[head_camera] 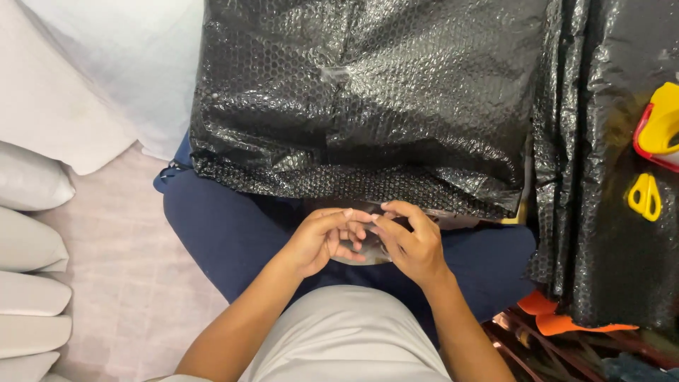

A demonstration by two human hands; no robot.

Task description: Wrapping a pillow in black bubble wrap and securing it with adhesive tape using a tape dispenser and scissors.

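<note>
Both hands met over the lap, the left hand (322,240) and right hand (412,244) pinching with curled fingers a small clear roll of tape (368,252), just below the black bubble wrap (361,99).

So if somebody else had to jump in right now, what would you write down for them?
Left hand: fingers curled, its grip on a small clear roll, mostly hidden; could be tape.
Right hand: fingertips pinching at the same roll.
Both hands are over the lap, just below the big black bubble-wrap bundle.
More black bubble wrap lies to the right, with yellow scissors on it.
Done: the bundle looks wrapped.
Left: I cannot tell if it is fully sealed.
</note>
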